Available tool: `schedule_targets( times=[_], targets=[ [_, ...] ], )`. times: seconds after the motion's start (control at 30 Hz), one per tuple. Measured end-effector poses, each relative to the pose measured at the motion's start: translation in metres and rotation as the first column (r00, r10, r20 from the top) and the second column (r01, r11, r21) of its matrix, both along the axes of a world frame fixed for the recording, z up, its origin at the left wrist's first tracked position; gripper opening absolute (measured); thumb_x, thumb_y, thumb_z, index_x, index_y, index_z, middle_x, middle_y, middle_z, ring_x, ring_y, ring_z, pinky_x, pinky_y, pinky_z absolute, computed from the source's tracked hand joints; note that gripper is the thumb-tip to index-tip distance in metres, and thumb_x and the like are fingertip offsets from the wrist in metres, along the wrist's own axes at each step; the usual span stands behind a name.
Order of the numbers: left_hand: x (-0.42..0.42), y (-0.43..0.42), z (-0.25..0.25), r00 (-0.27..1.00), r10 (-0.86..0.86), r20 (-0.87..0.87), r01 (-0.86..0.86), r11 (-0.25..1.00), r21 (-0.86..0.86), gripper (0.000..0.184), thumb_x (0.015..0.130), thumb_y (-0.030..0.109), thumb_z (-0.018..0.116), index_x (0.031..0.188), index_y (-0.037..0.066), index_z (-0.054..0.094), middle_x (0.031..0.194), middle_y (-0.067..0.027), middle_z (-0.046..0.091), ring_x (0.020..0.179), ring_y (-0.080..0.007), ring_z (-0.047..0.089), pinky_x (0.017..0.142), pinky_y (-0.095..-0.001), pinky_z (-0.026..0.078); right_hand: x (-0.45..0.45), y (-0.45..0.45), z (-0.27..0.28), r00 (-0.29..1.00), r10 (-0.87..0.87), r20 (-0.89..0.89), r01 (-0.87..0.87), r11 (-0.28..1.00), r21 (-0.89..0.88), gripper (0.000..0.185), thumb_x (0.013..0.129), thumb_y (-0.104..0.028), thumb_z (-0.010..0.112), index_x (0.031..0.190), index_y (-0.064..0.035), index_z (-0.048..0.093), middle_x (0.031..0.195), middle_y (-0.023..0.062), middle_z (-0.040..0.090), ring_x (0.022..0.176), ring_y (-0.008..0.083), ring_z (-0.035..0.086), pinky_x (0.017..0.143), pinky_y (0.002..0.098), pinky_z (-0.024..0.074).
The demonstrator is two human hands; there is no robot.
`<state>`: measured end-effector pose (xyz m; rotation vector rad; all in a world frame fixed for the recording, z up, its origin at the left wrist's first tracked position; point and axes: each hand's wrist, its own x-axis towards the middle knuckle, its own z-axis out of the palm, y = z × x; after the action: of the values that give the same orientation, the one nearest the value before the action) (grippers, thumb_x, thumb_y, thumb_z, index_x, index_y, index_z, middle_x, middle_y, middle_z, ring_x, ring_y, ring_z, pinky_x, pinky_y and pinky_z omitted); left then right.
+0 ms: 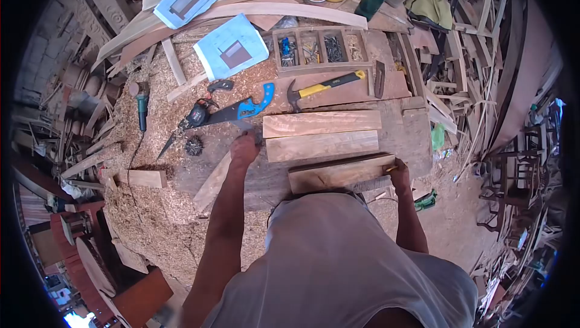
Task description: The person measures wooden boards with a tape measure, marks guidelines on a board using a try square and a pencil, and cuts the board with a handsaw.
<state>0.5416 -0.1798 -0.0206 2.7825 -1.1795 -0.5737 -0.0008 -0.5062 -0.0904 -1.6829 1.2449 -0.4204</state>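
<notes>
My left hand [244, 148] is closed at the left of the bench, beside a flat metal blade [243, 125]; its grip hides what the blade belongs to. My right hand [399, 177] is closed at the right end of a wooden board [341, 174], with a thin yellow pencil-like thing [389, 169] at the fingers. That board lies tilted close to my body, its dark long edge showing. Beyond it two planks, a far one [320, 124] and a near one [323, 146], lie side by side. A narrow wood strip [214, 184] passes under my left forearm.
Behind the planks lie a hammer [326, 84], a blue-handled saw [244, 109] and a black power tool [199, 113]. A divided box [322, 28] holds fasteners. Printed sheets [232, 47] rest farther back. A green grinder [142, 110] trails a cord at left. Shavings cover the surroundings.
</notes>
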Motion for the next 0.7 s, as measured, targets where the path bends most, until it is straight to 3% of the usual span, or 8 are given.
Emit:
schedule_targets(
  times=[0.23, 0.27, 0.33, 0.4, 0.43, 0.47, 0.57, 0.7],
  targets=[
    [-0.023, 0.041, 0.059, 0.979, -0.093, 0.180, 0.132, 0.967, -0.219, 0.029, 0.087, 0.024, 0.081, 0.109, 0.007, 0.074, 0.103, -0.0209, 0.079, 0.097, -0.0427, 0.079, 0.088, -0.0565, 0.062, 0.000, 0.003, -0.013, 0.998, -0.006, -0.070, 0.002, 0.998, -0.058, 0.048, 0.091, -0.005, 0.088, 0.136, 0.0016, 0.075, 0.111, 0.0087, 0.083, 0.097, 0.0190, 0.078, 0.085, 0.0389, 0.0668],
    [-0.035, 0.044, 0.092, 0.952, -0.098, 0.291, 0.137, 0.984, -0.116, 0.021, 0.094, 0.021, 0.073, 0.109, 0.007, 0.075, 0.094, -0.0205, 0.077, 0.093, -0.0428, 0.078, 0.085, -0.0565, 0.062, -0.023, -0.007, -0.092, 1.000, -0.021, -0.018, 0.018, 0.992, -0.126, 0.055, 0.090, -0.007, 0.090, 0.140, 0.0025, 0.071, 0.110, 0.0110, 0.084, 0.096, 0.0199, 0.079, 0.085, 0.0389, 0.0663],
    [-0.020, 0.071, 0.108, 0.939, -0.039, 0.341, 0.074, 0.993, -0.091, 0.026, 0.106, 0.007, 0.057, 0.123, 0.005, 0.076, 0.104, -0.0225, 0.080, 0.094, -0.0442, 0.077, 0.081, -0.0581, 0.060, -0.005, 0.029, -0.029, 0.932, -0.129, -0.337, 0.021, 0.952, -0.307, 0.062, 0.088, -0.016, 0.095, 0.141, 0.0021, 0.068, 0.117, 0.0145, 0.082, 0.105, 0.0265, 0.078, 0.095, 0.0420, 0.0626],
    [-0.023, 0.077, 0.139, 0.884, 0.067, 0.463, 0.252, 0.766, -0.591, 0.037, 0.113, 0.008, 0.057, 0.145, 0.006, 0.073, 0.114, -0.0216, 0.082, 0.093, -0.0392, 0.077, 0.081, -0.0532, 0.060, -0.024, 0.043, -0.042, 0.981, -0.099, -0.168, 0.051, 0.963, -0.266, 0.065, 0.094, -0.018, 0.090, 0.151, 0.0005, 0.065, 0.120, 0.0162, 0.081, 0.110, 0.0305, 0.079, 0.097, 0.0435, 0.0610],
    [-0.035, 0.075, 0.166, 0.943, 0.331, 0.020, -0.255, 0.761, -0.597, 0.036, 0.114, 0.011, 0.058, 0.148, 0.008, 0.072, 0.109, -0.0140, 0.081, 0.092, -0.0284, 0.075, 0.085, -0.0453, 0.060, -0.024, 0.056, -0.012, 0.991, -0.136, -0.015, 0.131, 0.973, -0.190, 0.054, 0.101, -0.026, 0.081, 0.150, -0.0100, 0.065, 0.127, 0.0266, 0.079, 0.115, 0.0469, 0.077, 0.096, 0.0521, 0.0618],
    [-0.063, 0.060, 0.203, 0.916, 0.339, -0.214, -0.394, 0.664, -0.636, 0.035, 0.114, 0.016, 0.062, 0.146, 0.008, 0.072, 0.104, -0.0080, 0.078, 0.090, -0.0193, 0.071, 0.089, -0.0367, 0.058, -0.032, 0.069, -0.007, 0.976, -0.217, -0.004, 0.210, 0.946, -0.246, 0.056, 0.102, -0.029, 0.083, 0.151, -0.0096, 0.065, 0.127, 0.0276, 0.079, 0.117, 0.0451, 0.078, 0.098, 0.0495, 0.0626],
    [-0.124, 0.026, 0.189, 0.813, 0.261, -0.521, -0.573, 0.515, -0.637, 0.034, 0.111, 0.019, 0.066, 0.141, 0.007, 0.075, 0.100, -0.0030, 0.075, 0.091, -0.0146, 0.068, 0.088, -0.0321, 0.057, -0.087, 0.099, 0.020, 0.970, -0.243, 0.020, 0.243, 0.958, -0.151, 0.055, 0.100, -0.024, 0.085, 0.150, -0.0052, 0.067, 0.129, 0.0262, 0.080, 0.120, 0.0403, 0.079, 0.101, 0.0461, 0.0628],
    [-0.242, -0.066, 0.093, 0.650, -0.054, -0.758, -0.561, 0.640, -0.526, 0.036, 0.104, 0.013, 0.072, 0.139, 0.004, 0.074, 0.126, -0.0066, 0.075, 0.115, -0.0178, 0.070, 0.107, -0.0344, 0.054, -0.168, 0.132, 0.027, 0.953, -0.292, -0.080, 0.294, 0.956, 0.011, 0.046, 0.105, -0.021, 0.081, 0.145, -0.0033, 0.071, 0.121, 0.0220, 0.083, 0.113, 0.0312, 0.081, 0.099, 0.0409, 0.0623]
  ],
)
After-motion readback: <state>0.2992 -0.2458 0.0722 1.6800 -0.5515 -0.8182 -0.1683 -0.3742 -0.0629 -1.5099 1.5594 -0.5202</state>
